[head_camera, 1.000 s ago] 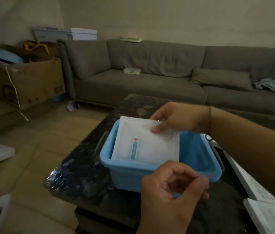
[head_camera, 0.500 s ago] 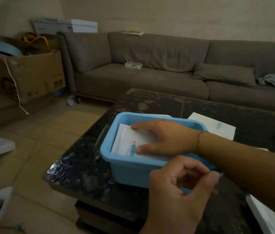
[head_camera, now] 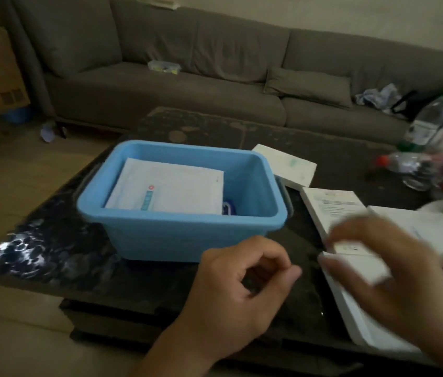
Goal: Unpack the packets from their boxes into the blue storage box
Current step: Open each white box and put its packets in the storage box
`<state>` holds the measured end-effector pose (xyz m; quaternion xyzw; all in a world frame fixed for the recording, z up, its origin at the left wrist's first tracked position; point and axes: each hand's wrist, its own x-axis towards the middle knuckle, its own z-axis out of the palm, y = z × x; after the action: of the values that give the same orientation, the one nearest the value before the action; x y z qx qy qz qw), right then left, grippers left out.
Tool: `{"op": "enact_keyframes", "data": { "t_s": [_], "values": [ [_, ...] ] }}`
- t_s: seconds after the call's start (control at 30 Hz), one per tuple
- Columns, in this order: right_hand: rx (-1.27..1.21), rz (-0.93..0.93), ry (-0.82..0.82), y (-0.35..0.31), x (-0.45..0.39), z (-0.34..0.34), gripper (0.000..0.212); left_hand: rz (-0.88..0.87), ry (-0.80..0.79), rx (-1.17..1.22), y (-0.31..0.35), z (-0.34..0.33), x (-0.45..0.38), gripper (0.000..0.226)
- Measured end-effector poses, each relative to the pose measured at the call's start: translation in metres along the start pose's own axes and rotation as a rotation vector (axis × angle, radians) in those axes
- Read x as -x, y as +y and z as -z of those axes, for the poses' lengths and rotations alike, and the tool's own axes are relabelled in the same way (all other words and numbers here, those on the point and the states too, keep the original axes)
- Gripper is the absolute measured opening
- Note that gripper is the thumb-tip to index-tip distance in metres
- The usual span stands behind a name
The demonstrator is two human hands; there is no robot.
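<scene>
Packet (head_camera: 166,190): flat, light, flexible — lies in blue storage box (head_camera: 182,235).
Right hand (head_camera: 394,270): at 4 o'clock over white boxes (head_camera: 334,210); blurred, grip unclear.
Left hand (head_camera: 239,289): loosely curled, empty.
Hold: pinch packet edges — judged slippery.

Matt blue plastic storage box (head_camera: 182,235); smooth white paper-like packet (head_camera: 171,193) inside. Glossy dark speckled stone table (head_camera: 51,254). Far sofa (head_camera: 160,85): grey matt cloth. Right, clear plastic bottles (head_camera: 405,164).
</scene>
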<state>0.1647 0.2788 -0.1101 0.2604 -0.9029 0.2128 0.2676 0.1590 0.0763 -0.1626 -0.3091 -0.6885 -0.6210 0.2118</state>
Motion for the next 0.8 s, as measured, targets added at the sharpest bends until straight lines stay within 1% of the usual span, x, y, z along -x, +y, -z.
{"op": "enact_keyframes", "data": {
  "t_s": [0.1, 0.13, 0.2, 0.23, 0.3, 0.33, 0.4, 0.47, 0.53, 0.57, 0.6, 0.67, 0.73, 0.8],
  "values": [
    [0.222, -0.137, -0.21, 0.021, 0.074, 0.001, 0.049, 0.011, -0.006, -0.016, -0.004, -0.004, 0.0, 0.01],
    [0.265, -0.177, -0.241, 0.026, 0.09, -0.002, 0.054, 0.016, -0.007, -0.025, -0.005, -0.007, 0.001, 0.01],
    [0.314, -0.209, -0.157, 0.031, 0.109, -0.01, 0.057, 0.019, -0.016, -0.04, -0.006, -0.012, 0.003, 0.01],
    [0.331, -0.207, -0.084, 0.033, 0.113, -0.012, 0.053, 0.026, -0.029, -0.043, -0.007, -0.014, 0.004, 0.01],
    [0.336, -0.184, 0.089, 0.037, 0.117, -0.014, 0.039, 0.042, -0.068, -0.061, -0.007, -0.018, 0.006, 0.009],
    [0.325, -0.193, 0.156, 0.037, 0.118, -0.013, 0.038, 0.042, -0.087, -0.077, -0.007, -0.019, 0.006, 0.008],
    [0.293, -0.252, 0.256, 0.035, 0.119, -0.006, 0.048, 0.034, -0.118, -0.108, -0.006, -0.021, 0.008, 0.007],
    [0.239, -0.307, 0.361, 0.03, 0.116, 0.003, 0.052, 0.033, -0.128, -0.135, -0.005, -0.023, 0.01, 0.007],
    [0.159, -0.333, 0.481, 0.024, 0.11, 0.015, 0.038, 0.039, -0.118, -0.163, -0.006, -0.025, 0.012, 0.006],
    [0.122, -0.34, 0.517, 0.022, 0.107, 0.023, 0.03, 0.041, -0.106, -0.163, -0.005, -0.027, 0.012, 0.006],
    [0.092, -0.362, 0.531, 0.021, 0.104, 0.03, 0.028, 0.041, -0.094, -0.155, -0.004, -0.029, 0.012, 0.01],
    [0.022, -0.43, 0.535, 0.022, 0.098, 0.041, 0.033, 0.024, -0.089, -0.158, 0.001, -0.035, 0.009, 0.026],
    [-0.139, -0.458, 0.57, 0.018, 0.091, 0.046, 0.03, 0.005, -0.091, -0.182, 0.007, -0.04, 0.006, 0.043],
    [-0.269, -0.448, 0.595, 0.013, 0.086, 0.048, 0.027, -0.01, -0.075, -0.165, 0.015, -0.043, 0.003, 0.05]
  ]
}}
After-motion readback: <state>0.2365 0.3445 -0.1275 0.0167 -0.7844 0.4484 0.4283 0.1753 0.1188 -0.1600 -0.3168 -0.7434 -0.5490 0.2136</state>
